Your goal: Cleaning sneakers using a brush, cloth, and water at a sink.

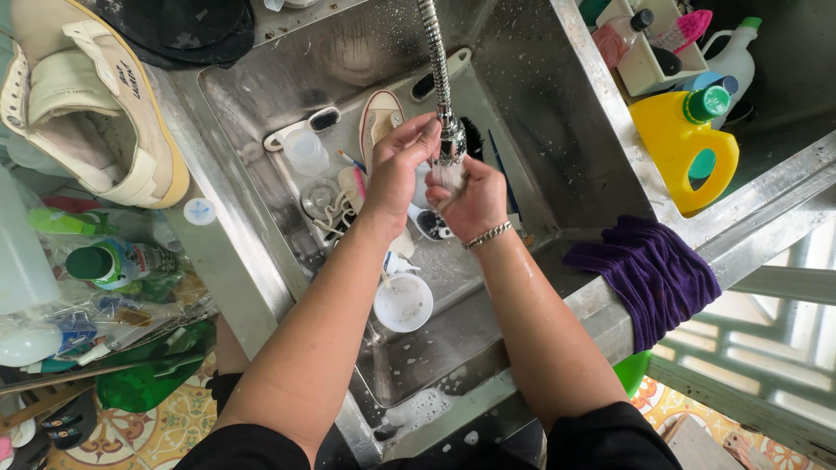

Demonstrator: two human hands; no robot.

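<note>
On the sink's left rim a cream sneaker (pixel 87 104) lies on its side, with a green-capped bottle (pixel 113 261) nearer the front. In the steel sink (pixel 557 148), the left hand (pixel 401 165) reaches its loosely curled fingers to the flexible metal faucet hose (pixel 440 78), touching its nozzle (pixel 451 144). The right hand (pixel 470 204), wearing a bracelet, is cupped under the nozzle, fingers half closed on nothing I can see. A purple cloth (pixel 649 270) drapes over the front right edge.
</note>
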